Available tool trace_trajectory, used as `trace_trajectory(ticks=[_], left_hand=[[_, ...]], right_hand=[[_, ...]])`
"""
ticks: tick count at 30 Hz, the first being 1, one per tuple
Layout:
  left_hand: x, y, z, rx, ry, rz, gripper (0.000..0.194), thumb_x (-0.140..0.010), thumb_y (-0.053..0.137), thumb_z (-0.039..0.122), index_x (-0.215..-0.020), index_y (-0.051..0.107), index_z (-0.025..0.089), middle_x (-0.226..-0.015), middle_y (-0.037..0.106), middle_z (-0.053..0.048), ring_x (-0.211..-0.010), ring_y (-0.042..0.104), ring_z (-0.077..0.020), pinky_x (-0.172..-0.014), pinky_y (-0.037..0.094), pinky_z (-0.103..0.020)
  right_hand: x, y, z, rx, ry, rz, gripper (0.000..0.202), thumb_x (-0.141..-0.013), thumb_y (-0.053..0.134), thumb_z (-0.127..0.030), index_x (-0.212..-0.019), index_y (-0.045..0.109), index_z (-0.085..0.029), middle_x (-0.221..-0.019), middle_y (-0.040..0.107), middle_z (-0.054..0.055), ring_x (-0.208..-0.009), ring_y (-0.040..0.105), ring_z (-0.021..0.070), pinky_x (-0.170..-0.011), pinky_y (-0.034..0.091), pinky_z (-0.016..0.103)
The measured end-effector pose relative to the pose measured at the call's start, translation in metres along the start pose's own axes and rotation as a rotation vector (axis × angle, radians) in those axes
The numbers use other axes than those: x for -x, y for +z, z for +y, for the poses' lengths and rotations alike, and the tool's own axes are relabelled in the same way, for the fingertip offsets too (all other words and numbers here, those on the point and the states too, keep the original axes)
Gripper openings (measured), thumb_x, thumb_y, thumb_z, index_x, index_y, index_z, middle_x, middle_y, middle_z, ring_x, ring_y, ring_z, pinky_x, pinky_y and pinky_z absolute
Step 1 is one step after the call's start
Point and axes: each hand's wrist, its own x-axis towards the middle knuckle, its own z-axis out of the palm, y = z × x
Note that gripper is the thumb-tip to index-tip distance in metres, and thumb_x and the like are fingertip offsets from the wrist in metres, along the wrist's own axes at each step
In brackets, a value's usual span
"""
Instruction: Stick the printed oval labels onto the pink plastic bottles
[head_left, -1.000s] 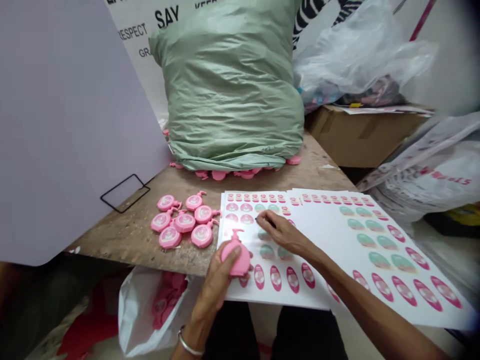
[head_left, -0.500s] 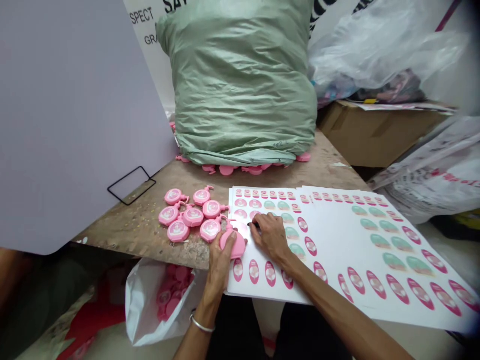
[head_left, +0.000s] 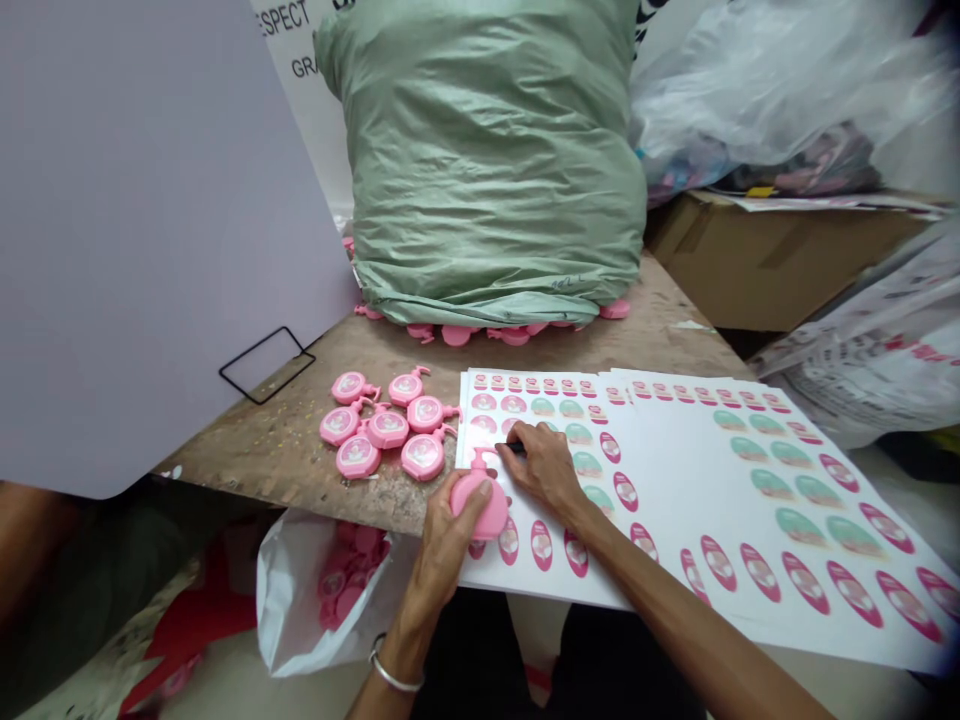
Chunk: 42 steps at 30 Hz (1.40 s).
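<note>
My left hand (head_left: 444, 525) grips a pink toy pump bottle (head_left: 480, 508) between thumb and fingers. Its plain, unlabelled face is turned up, with the spout pointing away from me. Just right of it, my right hand (head_left: 546, 468) rests on the sticker sheet (head_left: 487, 560). A small black tool (head_left: 508, 448) pokes out from its pinched fingers; most of it is hidden, so its kind is unclear. Pink and green printed stickers cover parts of the sheet. Left of the sheet lies a group of pink pump bottles (head_left: 388, 428) with round labels facing up.
A big green sack (head_left: 495, 170) stands at the back, pink bottles under its edge. More sticker sheets (head_left: 675, 470) lie to the right. A white bag (head_left: 289, 600) of pink pieces hangs below the table edge. A cardboard box (head_left: 810, 260) and plastic bags are at the right; a grey panel (head_left: 150, 220) is at the left.
My left hand has drawn the pink bottle slightly right and toward me, away from the labelled group. My right hand stays in nearly the same spot on the sheet.
</note>
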Motion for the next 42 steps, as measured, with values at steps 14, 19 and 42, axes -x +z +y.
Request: trace_trajectory(ticks=[14,19,42], left_hand=[[0.004,-0.002,0.000,-0.467,0.134,-0.175,0.040,-0.083,0.057,0.042,-0.112,0.061,0.015,-0.102,0.069,-0.009,-0.091,0.062,-0.0224,-0.083,0.048,-0.033],[0.003,-0.002,-0.002,-0.449,0.173,-0.196,0.041,-0.083,0.058,0.039,-0.117,0.060,0.015,-0.108,0.068,-0.009,-0.096,0.061,-0.0218,-0.088,0.047,-0.033],[0.022,0.029,0.025,0.311,-0.162,-0.114,0.057,-0.085,0.049,0.060,-0.113,0.062,0.013,-0.100,0.069,-0.012,-0.085,0.067,-0.0221,-0.063,0.059,-0.030]], right_hand=[[-0.042,-0.018,-0.005,-0.201,0.335,-0.356,0.020,-0.063,0.068,-0.036,-0.062,0.056,-0.020,-0.063,0.059,0.000,-0.058,0.048,0.0135,-0.055,0.028,0.026],[-0.059,-0.015,-0.002,-0.443,0.391,-0.472,0.033,-0.060,0.070,-0.044,-0.055,0.050,-0.019,-0.049,0.045,-0.004,-0.048,0.040,0.0096,-0.048,0.028,0.025],[0.041,-0.089,-0.022,-0.645,0.020,-0.211,0.025,-0.085,0.060,-0.043,-0.097,0.074,-0.026,-0.091,0.072,0.003,-0.082,0.064,0.0181,-0.075,0.049,0.031]])
